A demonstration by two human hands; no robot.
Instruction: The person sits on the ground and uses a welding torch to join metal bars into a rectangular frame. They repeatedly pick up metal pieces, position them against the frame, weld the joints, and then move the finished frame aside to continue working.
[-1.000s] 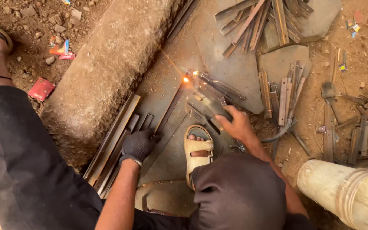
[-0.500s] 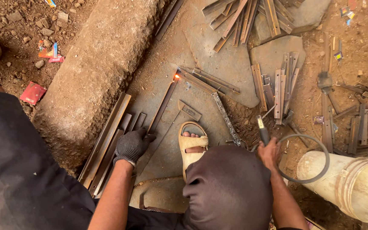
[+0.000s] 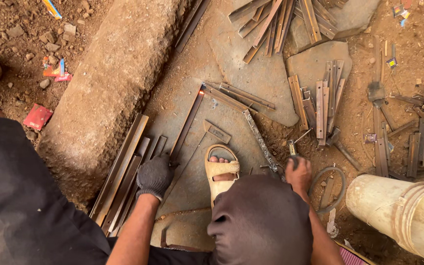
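Long steel bar (image 3: 188,122) lies on the flat metal sheet (image 3: 192,181), far tip glowing orange at a joint w/ the cross bars (image 3: 236,95). Gloved left hand (image 3: 155,175) presses its near end, fingers curled on it. Right hand (image 3: 299,172), fingers wrapped round the electrode holder (image 3: 292,149), is beside the sandalled foot (image 3: 221,172).

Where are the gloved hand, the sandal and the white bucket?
Gloved left hand (image 3: 155,175): head view, back of the glove.
Sandal (image 3: 221,169): head view, front strap.
White bucket (image 3: 401,213): head view, its side wall.
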